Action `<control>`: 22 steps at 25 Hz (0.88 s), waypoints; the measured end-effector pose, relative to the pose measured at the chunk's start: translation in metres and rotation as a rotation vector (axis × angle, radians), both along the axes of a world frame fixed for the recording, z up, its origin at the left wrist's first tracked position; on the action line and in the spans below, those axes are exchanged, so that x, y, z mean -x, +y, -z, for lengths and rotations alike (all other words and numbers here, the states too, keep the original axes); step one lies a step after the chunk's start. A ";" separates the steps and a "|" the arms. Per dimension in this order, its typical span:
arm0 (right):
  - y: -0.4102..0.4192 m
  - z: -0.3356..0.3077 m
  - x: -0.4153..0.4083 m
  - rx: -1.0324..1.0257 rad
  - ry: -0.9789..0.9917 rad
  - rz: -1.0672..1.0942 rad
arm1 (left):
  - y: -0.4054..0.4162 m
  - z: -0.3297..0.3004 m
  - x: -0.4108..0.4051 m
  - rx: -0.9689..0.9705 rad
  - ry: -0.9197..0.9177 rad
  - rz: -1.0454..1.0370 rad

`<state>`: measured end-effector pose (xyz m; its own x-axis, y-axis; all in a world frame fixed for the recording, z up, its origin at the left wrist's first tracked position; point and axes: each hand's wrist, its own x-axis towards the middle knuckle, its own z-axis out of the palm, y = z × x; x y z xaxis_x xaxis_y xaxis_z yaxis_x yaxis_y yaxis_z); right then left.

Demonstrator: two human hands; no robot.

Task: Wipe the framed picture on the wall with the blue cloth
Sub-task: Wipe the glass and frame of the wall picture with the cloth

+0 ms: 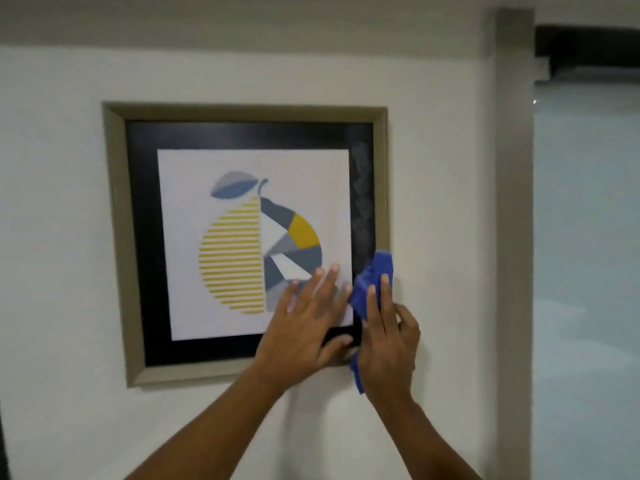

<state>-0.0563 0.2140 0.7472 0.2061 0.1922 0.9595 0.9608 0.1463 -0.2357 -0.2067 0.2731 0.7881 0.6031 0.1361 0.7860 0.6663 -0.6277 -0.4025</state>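
Observation:
A framed picture (119,237) hangs on the white wall: beige frame, black mat, a print of a yellow and grey pear. My left hand (304,320) lies flat on the glass at the lower right, fingers spread, thumb near the bottom mat. My right hand (386,337) presses a crumpled blue cloth (372,278) against the frame's lower right corner. The cloth bunches above my fingers and a strip hangs below my palm. Faint smears show on the right side of the black mat.
A grey vertical door trim (514,202) stands right of the picture. Beyond it is a pale frosted panel (588,237) with a dark rail (588,50) at the top. White wall (52,237) surrounds the frame.

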 end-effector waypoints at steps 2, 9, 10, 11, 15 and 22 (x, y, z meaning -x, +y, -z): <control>0.019 -0.034 0.005 0.067 -0.026 0.074 | 0.018 -0.042 0.014 -0.034 -0.051 -0.118; 0.064 -0.022 -0.002 0.193 -0.069 0.137 | 0.062 -0.075 0.038 -0.089 -0.119 -0.178; 0.066 -0.028 0.000 0.176 -0.046 0.126 | 0.065 -0.075 0.037 -0.096 -0.121 -0.163; 0.069 -0.038 0.001 0.147 -0.029 0.114 | 0.067 -0.073 0.037 -0.099 -0.126 -0.151; 0.070 -0.147 0.003 0.002 -0.078 0.075 | 0.066 -0.074 0.038 -0.094 -0.140 -0.136; 0.075 -0.153 0.004 -0.019 -0.013 0.036 | 0.070 -0.073 0.036 -0.082 -0.149 -0.134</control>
<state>-0.0606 0.2894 0.9005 0.2000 0.1666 0.9655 0.9685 0.1157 -0.2205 -0.2429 0.3433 0.8608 0.4598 0.1393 0.8770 0.7979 -0.4983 -0.3392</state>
